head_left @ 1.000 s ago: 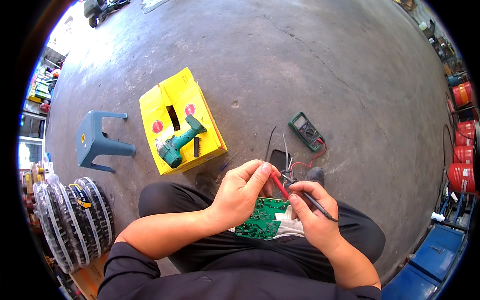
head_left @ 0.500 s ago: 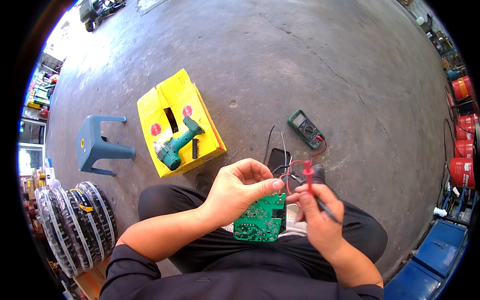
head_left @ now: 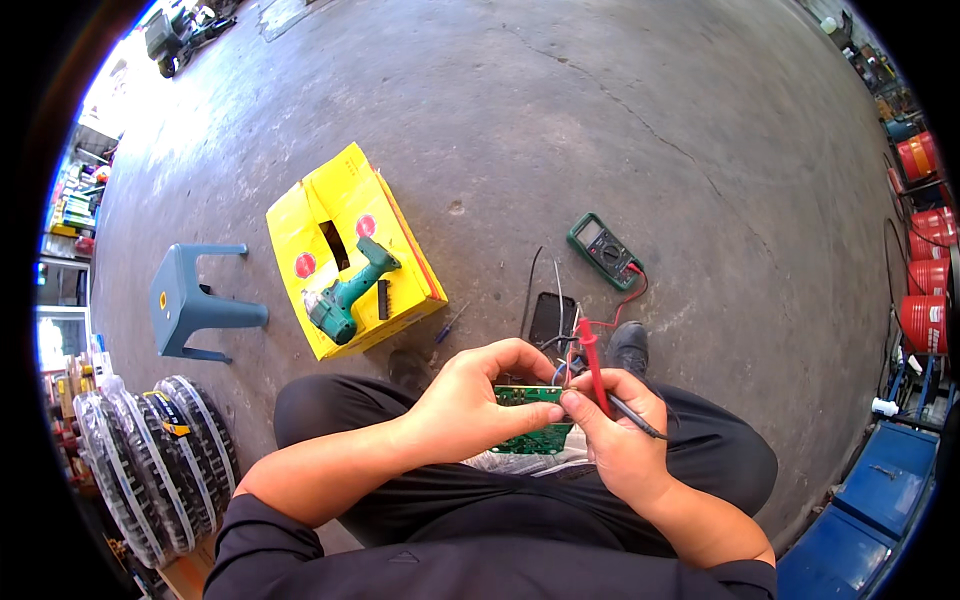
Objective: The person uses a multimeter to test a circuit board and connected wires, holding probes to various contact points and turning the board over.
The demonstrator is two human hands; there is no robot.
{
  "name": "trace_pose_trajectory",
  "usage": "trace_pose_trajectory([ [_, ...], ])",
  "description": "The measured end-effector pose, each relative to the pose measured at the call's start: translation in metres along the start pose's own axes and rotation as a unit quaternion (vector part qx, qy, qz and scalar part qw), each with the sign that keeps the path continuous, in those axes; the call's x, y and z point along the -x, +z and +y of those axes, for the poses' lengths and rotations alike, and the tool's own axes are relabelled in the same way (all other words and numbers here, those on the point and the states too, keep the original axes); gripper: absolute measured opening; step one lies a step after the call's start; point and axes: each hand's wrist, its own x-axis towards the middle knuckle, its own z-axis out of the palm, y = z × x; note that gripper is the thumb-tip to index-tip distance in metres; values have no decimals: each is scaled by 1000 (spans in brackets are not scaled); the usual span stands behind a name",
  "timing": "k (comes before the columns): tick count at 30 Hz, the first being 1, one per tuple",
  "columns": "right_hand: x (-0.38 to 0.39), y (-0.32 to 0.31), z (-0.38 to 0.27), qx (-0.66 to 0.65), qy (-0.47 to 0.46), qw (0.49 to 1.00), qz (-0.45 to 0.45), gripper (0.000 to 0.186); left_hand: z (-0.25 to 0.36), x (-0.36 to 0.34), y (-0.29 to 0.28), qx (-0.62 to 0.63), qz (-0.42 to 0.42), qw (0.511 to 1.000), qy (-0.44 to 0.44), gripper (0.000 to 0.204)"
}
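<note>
A green circuit board (head_left: 530,441) is tilted above my lap, its upper part gripped by my left hand (head_left: 478,395) with the thumb across its face. My right hand (head_left: 628,432) holds a red test probe (head_left: 594,365) pointing up and a black test probe (head_left: 636,417) lying across the palm. Its thumb and forefinger meet at the board's upper right corner, where several thin wires (head_left: 564,370) come off; what they pinch is too small to tell. From the red probe a lead runs to the green multimeter (head_left: 604,250) on the floor.
A black plastic cover (head_left: 553,320) lies beyond the board, near my shoe (head_left: 629,346). Left of it are a small screwdriver (head_left: 450,324) and a yellow box (head_left: 320,195) bearing a green cordless driver (head_left: 345,300). A blue stool (head_left: 185,300) and wrapped tyres (head_left: 150,450) stand farther left.
My right hand has moved left to the board's corner, bringing the probes along. The board has tipped, so less of its face shows. My left thumb has come down onto it.
</note>
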Motion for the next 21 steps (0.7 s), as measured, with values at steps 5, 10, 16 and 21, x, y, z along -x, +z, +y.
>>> trace_pose_trajectory([
  [5, -1, -3, -7, -9, -10, 1000, -5, 14, 7, 5, 3, -30, 0, 999, 42, 35],
  [10, -6, -13, -13, 131, -166, 977, 11, 21, 0, 0, 1, 66, 24, 996, 52, 36],
  [16, -7, -28, -43, 358, -308, 881, 22, 9, 7, -3, -13, 77, 22, 997, -20, 25],
  [21, -10, -32, -46, 407, -337, 848, 28, 10, 11, -1, -14, 71, 13, 997, -29, 26],
])
